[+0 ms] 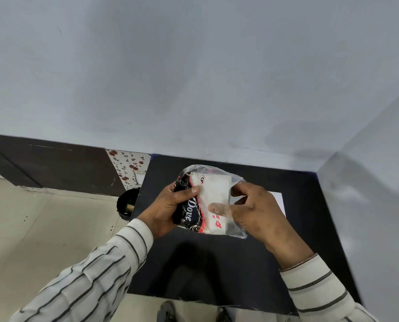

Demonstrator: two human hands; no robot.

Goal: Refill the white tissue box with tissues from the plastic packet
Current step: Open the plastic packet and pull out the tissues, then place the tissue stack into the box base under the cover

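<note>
A clear plastic packet (213, 180) with a black printed band holds a stack of white tissues (214, 190). I hold it above the dark table. My left hand (168, 209) grips the black printed end. My right hand (252, 210) pinches the clear open side, with its thumb under the film against the tissues. Behind my right hand lies a white flat thing (278, 201), mostly hidden; I cannot tell whether it is the tissue box.
The dark table (217, 263) fills a corner between two pale walls (193, 77). Left of it, on the tiled floor (42, 219), stands a black bin (127, 202). A flowered panel (128, 168) and a dark skirting run along the wall.
</note>
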